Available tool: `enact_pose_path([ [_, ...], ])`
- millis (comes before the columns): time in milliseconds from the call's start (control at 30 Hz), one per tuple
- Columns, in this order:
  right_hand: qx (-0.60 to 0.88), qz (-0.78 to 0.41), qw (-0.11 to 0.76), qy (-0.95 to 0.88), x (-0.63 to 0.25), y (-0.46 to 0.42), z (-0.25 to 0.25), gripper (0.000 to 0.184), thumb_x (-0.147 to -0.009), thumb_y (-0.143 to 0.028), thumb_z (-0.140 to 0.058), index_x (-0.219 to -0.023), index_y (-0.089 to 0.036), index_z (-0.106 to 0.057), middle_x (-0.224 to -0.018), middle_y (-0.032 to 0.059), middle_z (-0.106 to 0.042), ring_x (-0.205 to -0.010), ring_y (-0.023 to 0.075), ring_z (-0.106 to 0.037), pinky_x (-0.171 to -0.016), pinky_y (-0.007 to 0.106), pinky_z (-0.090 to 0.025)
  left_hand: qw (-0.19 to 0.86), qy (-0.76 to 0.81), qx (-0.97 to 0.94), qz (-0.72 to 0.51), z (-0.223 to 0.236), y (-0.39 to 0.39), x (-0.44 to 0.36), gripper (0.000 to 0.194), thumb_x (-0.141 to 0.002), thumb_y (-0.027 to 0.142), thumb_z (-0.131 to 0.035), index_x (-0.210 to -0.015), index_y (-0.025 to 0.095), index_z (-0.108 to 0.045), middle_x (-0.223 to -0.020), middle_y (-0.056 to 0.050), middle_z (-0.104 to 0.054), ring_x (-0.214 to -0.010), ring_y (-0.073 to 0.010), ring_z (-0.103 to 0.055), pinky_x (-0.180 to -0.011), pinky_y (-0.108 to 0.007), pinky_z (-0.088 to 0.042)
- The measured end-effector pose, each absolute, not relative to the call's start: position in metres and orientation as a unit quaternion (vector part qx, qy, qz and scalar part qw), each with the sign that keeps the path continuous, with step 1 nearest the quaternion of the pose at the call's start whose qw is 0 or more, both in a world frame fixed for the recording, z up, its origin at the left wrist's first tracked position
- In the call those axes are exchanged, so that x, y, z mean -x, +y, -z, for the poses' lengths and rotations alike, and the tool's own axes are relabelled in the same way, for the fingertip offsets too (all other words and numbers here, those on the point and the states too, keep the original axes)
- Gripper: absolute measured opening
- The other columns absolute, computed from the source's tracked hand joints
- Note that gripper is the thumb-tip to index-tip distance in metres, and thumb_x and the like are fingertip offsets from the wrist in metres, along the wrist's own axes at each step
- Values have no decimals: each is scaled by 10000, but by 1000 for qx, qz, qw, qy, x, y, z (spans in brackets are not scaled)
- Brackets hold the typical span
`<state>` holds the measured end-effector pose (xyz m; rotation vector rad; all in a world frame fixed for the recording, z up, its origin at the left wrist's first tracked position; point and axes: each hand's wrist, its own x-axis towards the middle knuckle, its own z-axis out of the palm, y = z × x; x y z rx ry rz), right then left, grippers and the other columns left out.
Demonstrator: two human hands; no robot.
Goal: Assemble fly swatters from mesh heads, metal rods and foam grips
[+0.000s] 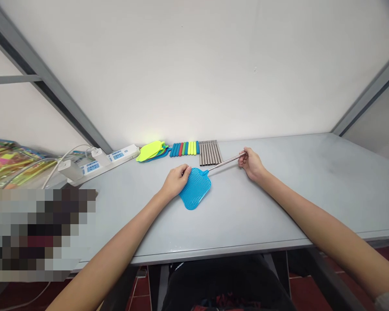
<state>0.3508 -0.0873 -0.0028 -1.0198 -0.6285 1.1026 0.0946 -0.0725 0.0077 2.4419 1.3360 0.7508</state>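
A blue fly swatter head (195, 190) with a perforated face is held just over the middle of the table, joined at its neck to a thin metal rod (225, 162). My left hand (177, 179) pinches the head's left edge between thumb and fingers. The rod's far end sits in the closed fingers of my right hand (250, 164). Behind them lie a row of metal tubes (210, 153), a row of coloured handle grips (184, 148) in blue, red, green and yellow, and a stack of yellow and blue swatter heads (151, 151).
A white power strip (123, 154) with plugged-in chargers and cables runs along the table's left side. Colourful plastic packaging (17, 166) lies beyond it, and a pixelated patch covers the lower left. A white wall (194, 69) rises behind the grey table (298, 181).
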Motion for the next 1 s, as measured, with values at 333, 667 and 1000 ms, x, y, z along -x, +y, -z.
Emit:
enact_pose_path([
  [333,471,-488,672,-298,-350,-89,0,191,-768,-227,-408,-602,-157,-468,-387,-30,-435,-340,75,-394,-338,174,-329,125,461,-842,-252,-8,-72,-94,316,-817,371,-270,-615,180,-419,-563,21,-456,-556,-118,-439,-516,-225,-290],
  [667,473,-486,664,-315,-350,-88,2,207,-783,-260,-415,-609,-160,-467,-407,-20,-453,-357,80,-417,-343,175,-342,125,461,-845,-239,-6,-72,-93,309,-811,361,-275,-616,183,-434,-564,14,-473,-558,-125,-448,-519,-230,-293],
  [1000,477,-497,653,-316,-349,-91,1,207,-792,-266,-393,-634,-161,-476,-415,-12,-463,-364,93,-433,-348,189,-374,131,478,-835,-240,-5,-73,-95,290,-809,357,-284,-622,191,-430,-573,13,-473,-569,-131,-453,-534,-237,-294],
])
